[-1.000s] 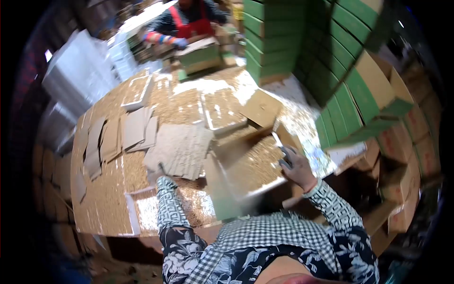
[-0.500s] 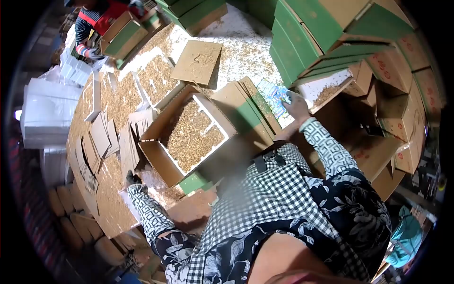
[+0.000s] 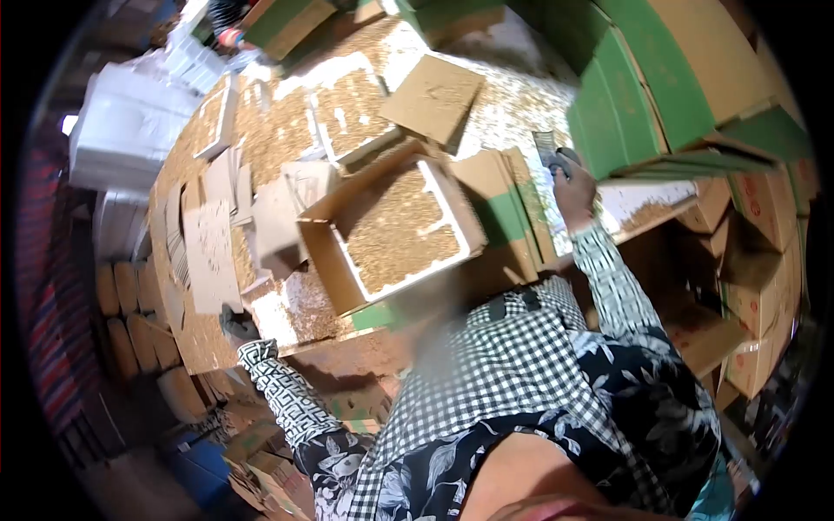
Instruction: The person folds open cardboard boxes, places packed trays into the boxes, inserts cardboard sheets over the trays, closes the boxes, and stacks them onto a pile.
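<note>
My left hand (image 3: 239, 326), in a dark glove, grips the near edge of a flat cardboard sheet (image 3: 213, 260) at the left of the table. My right hand (image 3: 573, 189), fingers curled, holds a small grey ribbed object (image 3: 545, 143) whose kind I cannot make out, beside the green boxes. In front of me an open cardboard carton (image 3: 323, 265) surrounds a white foam box (image 3: 460, 239), filled with loose golden-brown bits (image 3: 395, 230). Folded brown and green cartons (image 3: 491, 195) lean at its right side.
More foam trays (image 3: 356, 108) with brown bits stand farther back. A loose cardboard panel (image 3: 433, 97) lies behind the carton. Tall green boxes (image 3: 621, 104) rise at the right, above brown cartons (image 3: 751, 286). A co-worker's sleeve (image 3: 228, 16) shows at the far left.
My left hand has drawn the cardboard sheet leftward, away from the carton. My right hand has left the colourful printed sheet and now holds the grey object. The view has shifted.
</note>
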The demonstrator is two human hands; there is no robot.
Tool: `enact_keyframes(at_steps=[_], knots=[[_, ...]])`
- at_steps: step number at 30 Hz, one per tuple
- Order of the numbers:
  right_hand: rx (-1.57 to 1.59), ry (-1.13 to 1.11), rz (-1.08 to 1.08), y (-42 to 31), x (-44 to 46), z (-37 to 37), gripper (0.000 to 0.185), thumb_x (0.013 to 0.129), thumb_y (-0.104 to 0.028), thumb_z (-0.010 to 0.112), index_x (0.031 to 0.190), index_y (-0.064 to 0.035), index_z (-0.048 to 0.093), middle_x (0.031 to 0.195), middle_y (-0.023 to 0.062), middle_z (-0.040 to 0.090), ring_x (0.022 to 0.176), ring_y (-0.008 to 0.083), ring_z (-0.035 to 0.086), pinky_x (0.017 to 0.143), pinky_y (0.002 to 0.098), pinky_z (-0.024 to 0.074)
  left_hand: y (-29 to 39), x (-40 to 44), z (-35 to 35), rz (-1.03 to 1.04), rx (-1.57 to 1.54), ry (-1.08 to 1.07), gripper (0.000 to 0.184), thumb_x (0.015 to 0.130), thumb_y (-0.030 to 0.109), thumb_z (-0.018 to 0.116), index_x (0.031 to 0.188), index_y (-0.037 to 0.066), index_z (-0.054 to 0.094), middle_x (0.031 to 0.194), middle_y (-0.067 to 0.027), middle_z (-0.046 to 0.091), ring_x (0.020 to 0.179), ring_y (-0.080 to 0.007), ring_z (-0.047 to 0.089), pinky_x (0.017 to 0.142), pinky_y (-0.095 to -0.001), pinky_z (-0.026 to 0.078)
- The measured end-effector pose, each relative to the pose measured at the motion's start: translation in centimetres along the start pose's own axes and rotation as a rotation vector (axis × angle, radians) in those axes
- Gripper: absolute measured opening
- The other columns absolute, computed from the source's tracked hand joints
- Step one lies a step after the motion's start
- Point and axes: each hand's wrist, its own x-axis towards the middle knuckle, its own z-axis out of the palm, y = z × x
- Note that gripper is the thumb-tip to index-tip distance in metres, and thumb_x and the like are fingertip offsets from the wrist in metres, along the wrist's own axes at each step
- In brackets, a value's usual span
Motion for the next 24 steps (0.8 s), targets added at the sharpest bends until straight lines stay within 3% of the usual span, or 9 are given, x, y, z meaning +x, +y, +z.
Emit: enact_keyframes(at_steps=[2, 5, 7, 10, 14, 17, 18, 23, 24], knots=[[0.396, -0.049, -0.243, -15.0, -0.8, -5.7, 0.022, 0.082, -0.023, 0.058, 0.091, -0.0065, 0.069, 0.118, 0.0135, 0.059, 0.108, 0.0339, 0.056, 0.094, 0.0453, 0.0424, 7.8, -3.2, 4.7, -0.037, -0.237, -0.011, 0.032, 0.091, 0.013, 0.058, 0.12, 0.001, 0.053, 0.099, -0.0101, 0.063, 0.087, -0.0182, 0.06, 0.077, -0.0302, 0.052], [-0.076, -0.419, -0.987, -21.7, -1.4, -3.0, 0.021, 0.08, -0.019, 0.06, 0.097, -0.0062, 0.066, 0.125, 0.0175, 0.053, 0.12, 0.0353, 0.046, 0.101, 0.0515, 0.0343, 14.7, -7.1, 10.7, -0.097, -0.409, -0.195, 0.042, 0.089, 0.008, 0.06, 0.129, 0.003, 0.049, 0.098, -0.0087, 0.064, 0.086, -0.0163, 0.06, 0.078, -0.0298, 0.052], [-0.357, -0.481, -0.965, -21.8, -1.5, -1.0, 0.026, 0.081, -0.02, 0.06, 0.103, -0.0068, 0.062, 0.125, 0.0149, 0.054, 0.119, 0.0336, 0.047, 0.101, 0.0483, 0.0367, 15.7, -9.1, 13.6, -0.104, -0.364, -0.377, 0.05, 0.088, 0.004, 0.061, 0.135, 0.005, 0.046, 0.097, -0.0077, 0.064, 0.085, -0.0151, 0.059, 0.079, -0.0295, 0.051], [0.122, -0.149, -0.662, -22.7, 0.9, -5.6, 0.029, 0.08, -0.024, 0.066, 0.102, -0.0059, 0.063, 0.107, 0.0146, 0.062, 0.101, 0.0295, 0.058, 0.09, 0.0392, 0.0456, 10.3, -10.9, 15.5, 0.124, 0.009, -0.586, 0.047, 0.086, 0.009, 0.064, 0.131, 0.003, 0.05, 0.092, -0.0088, 0.066, 0.078, -0.0175, 0.062, 0.072, -0.0308, 0.052], [0.096, -0.483, -0.783, -27.6, -2.5, -6.5, 0.043, 0.076, -0.036, 0.072, 0.106, -0.0063, 0.062, 0.105, 0.0138, 0.062, 0.099, 0.0287, 0.058, 0.088, 0.0387, 0.0466, 14.5, -12.3, 15.4, 0.995, 0.601, -0.531, 0.033, 0.066, 0.011, 0.066, 0.098, 0.003, 0.064, 0.078, -0.0116, 0.066, 0.075, -0.0248, 0.065, 0.067, -0.04, 0.049], [-0.554, -1.044, -0.925, -26.8, -5.0, 0.6, 0.057, 0.073, -0.043, 0.073, 0.116, -0.0095, 0.055, 0.119, 0.0163, 0.049, 0.107, 0.034, 0.053, 0.083, 0.0452, 0.0489, 17.9, -13.5, 17.0, 0.858, 1.205, -1.048, 0.018, 0.075, 0.019, 0.062, 0.089, 0.008, 0.066, 0.058, -0.0041, 0.061, 0.06, -0.0224, 0.063, 0.068, -0.0406, 0.048], [-0.569, -0.983, -0.889, -27.5, -5.7, 1.3, 0.065, 0.067, -0.039, 0.076, 0.119, -0.0089, 0.051, 0.123, 0.0177, 0.045, 0.108, 0.0363, 0.052, 0.084, 0.0472, 0.0487, 14.8, -13.9, 17.7, 1.025, 1.138, -0.868, 0.015, 0.073, 0.02, 0.062, 0.082, 0.009, 0.068, 0.058, -0.0057, 0.061, 0.058, -0.0199, 0.063, 0.067, -0.0404, 0.048], [-0.358, -1.129, -0.825, -23.7, -3.6, 5.8, 0.061, 0.068, -0.033, 0.074, 0.118, -0.0056, 0.051, 0.116, 0.0231, 0.046, 0.1, 0.0409, 0.055, 0.087, 0.0432, 0.0474, 18.5, -12.4, 18.4, 1.003, 1.264, -1.323, 0.022, 0.075, 0.017, 0.063, 0.093, 0.007, 0.069, 0.067, -0.0098, 0.066, 0.06, -0.0232, 0.065, 0.067, -0.0376, 0.051], [-0.36, -1.233, -0.748, -24.5, -3.2, 3.6, 0.052, 0.072, -0.031, 0.071, 0.114, -0.0048, 0.056, 0.119, 0.0231, 0.049, 0.103, 0.0397, 0.055, 0.09, 0.0419, 0.0467, 18.4, -11.7, 17.5, 0.93, 0.867, -1.196, 0.022, 0.076, 0.019, 0.064, 0.094, 0.006, 0.069, 0.072, -0.0108, 0.067, 0.064, -0.0227, 0.065, 0.068, -0.0376, 0.051]])
